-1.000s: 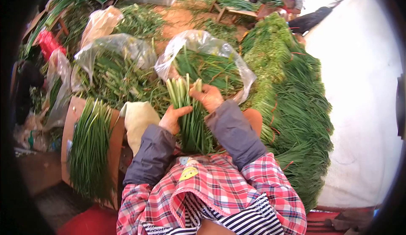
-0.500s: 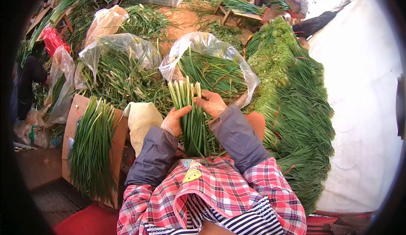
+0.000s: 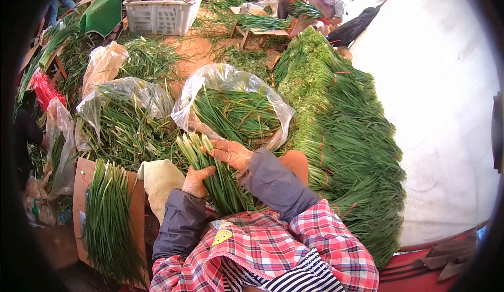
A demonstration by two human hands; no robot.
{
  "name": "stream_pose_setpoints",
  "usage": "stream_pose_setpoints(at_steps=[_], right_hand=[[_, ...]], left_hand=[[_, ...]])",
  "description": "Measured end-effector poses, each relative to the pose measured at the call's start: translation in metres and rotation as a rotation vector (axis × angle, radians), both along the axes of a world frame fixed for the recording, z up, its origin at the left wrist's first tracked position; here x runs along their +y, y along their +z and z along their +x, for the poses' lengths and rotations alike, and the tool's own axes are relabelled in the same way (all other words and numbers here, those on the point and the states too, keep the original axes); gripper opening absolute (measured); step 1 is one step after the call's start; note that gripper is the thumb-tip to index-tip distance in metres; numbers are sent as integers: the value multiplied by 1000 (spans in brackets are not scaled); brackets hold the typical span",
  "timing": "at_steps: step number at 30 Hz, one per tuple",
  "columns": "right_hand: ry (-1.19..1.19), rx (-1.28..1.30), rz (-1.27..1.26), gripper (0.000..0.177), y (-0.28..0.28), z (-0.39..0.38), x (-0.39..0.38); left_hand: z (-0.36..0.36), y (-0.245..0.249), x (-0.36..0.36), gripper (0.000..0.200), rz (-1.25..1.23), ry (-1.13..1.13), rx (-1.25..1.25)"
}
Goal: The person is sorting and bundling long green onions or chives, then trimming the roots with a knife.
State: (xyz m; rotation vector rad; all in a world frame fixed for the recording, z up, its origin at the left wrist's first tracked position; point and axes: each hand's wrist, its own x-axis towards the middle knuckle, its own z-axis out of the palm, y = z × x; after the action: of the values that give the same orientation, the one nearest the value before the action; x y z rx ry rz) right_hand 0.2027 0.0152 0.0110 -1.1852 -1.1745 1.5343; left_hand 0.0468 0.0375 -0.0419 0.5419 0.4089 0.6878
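Ahead, bag [image 3: 231, 76] of chives [image 3: 236, 114] (bunch [image 3: 223, 187] held)

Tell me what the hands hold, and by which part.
One bunch of green stalks. The left hand clasps its middle; the right hand grips just below the pale cut ends.

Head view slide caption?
Left hand and right hand grip a bundle of long green stalks near a clear plastic bag.

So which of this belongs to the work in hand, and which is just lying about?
In hand: bundle of green stalks, gripped by the left hand, right hand laid over it; open plastic bag of loose stalks just ahead; tied bundles stacked at right.
Lying about: white crates, red bag, pale cloth.
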Motion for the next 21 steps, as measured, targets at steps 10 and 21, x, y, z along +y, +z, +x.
stream_pose_setpoints(at_steps=[10,21], right_hand=[[-207,-31,-91,35,-12,-1,7],[-278,-1135,722,37,-24,-18,29]], left_hand=[[-9,-8,0,56,74,-83,-41],[-5,-15,2,51,-31,3,-36]])
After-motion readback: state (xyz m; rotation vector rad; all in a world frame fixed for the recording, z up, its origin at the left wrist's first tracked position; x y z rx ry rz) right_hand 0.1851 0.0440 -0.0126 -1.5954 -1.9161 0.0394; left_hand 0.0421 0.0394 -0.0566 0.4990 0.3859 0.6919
